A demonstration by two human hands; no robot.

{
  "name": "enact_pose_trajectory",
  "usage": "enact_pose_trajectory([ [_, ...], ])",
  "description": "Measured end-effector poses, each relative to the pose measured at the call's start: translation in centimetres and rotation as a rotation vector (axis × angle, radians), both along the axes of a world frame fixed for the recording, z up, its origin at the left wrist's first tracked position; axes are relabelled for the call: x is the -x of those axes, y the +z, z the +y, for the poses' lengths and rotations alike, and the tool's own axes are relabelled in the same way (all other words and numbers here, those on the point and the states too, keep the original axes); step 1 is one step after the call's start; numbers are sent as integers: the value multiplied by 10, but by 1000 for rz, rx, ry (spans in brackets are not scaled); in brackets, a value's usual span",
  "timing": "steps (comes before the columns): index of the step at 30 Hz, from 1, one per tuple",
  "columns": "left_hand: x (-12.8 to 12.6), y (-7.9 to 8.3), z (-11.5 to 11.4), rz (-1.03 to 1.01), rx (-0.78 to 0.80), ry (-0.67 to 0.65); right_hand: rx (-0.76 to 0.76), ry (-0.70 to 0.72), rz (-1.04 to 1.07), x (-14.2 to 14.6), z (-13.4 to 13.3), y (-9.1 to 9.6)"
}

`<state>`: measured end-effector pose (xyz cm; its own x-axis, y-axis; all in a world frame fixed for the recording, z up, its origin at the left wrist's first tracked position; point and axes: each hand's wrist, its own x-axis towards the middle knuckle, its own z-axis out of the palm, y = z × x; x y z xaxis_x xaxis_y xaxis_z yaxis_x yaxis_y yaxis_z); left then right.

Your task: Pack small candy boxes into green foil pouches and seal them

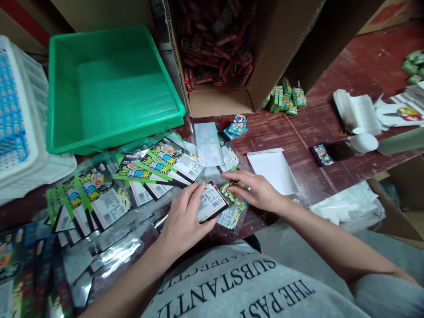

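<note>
My left hand (185, 216) grips a printed packet (212, 202) with a white barcode label and black edges, thumb along its near side. Just to the right, my right hand (255, 190) has its fingers curled over small green packets (236, 196), partly hidden beneath them. Under both hands lie clear plastic bags with printed labels. Similar printed bags (102, 196) are fanned out to the left. A pale, translucent packet (208, 143) rests beyond my hands, and a few small blue packets (236, 127) lie behind it.
A green bin (115, 132) stands at the back left beside a white basket (36, 128) of blue packets. An upright cardboard box (218, 100) holds many red packets. Green packets (285, 97), a white tray (273, 170) and scissors (406, 114) lie rightward.
</note>
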<state>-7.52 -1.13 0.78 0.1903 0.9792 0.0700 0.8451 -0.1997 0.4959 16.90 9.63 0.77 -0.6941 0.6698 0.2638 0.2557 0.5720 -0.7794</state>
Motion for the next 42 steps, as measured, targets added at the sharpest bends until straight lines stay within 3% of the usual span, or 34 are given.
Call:
enact_pose_trajectory([
  [4, -10, 1, 1, -31, 29, 33, -29, -379, 118, 11, 2, 2],
  [6, -16, -2, 1, -4, 35, 70, -144, -450, 50, 22, 1, 3],
  [8, -21, -6, 0, 77, 46, 85, -206, -333, -107, 33, 1, 5],
  [11, -21, -12, -5, 155, 64, 62, -133, -56, -235, 39, 9, 13],
  [14, -14, -16, -11, 104, 66, 36, -67, 210, -240, 22, 28, 19],
  [18, -4, -17, -14, 18, 90, 28, -77, 495, -464, -9, 54, 12],
  [20, 0, -16, -13, -11, 111, 16, -101, 519, -537, -15, 60, 5],
  [23, 2, -13, -10, -46, 110, 29, -152, 458, -476, -13, 59, 1],
  [26, 1, -8, -9, -75, 111, 49, -151, 387, -325, -7, 53, 7],
  [31, 1, 2, -7, -120, 129, 34, -96, 469, -257, -12, 51, 17],
  [34, 4, 5, -3, -107, 140, 35, -47, 386, -185, -22, 54, 24],
  [37, 5, 6, -1, -100, 168, 38, 44, 283, -19, -25, 47, 25],
  [42, -5, 13, -2, -246, 174, 55, 341, 310, 262, -18, 20, 1],
])
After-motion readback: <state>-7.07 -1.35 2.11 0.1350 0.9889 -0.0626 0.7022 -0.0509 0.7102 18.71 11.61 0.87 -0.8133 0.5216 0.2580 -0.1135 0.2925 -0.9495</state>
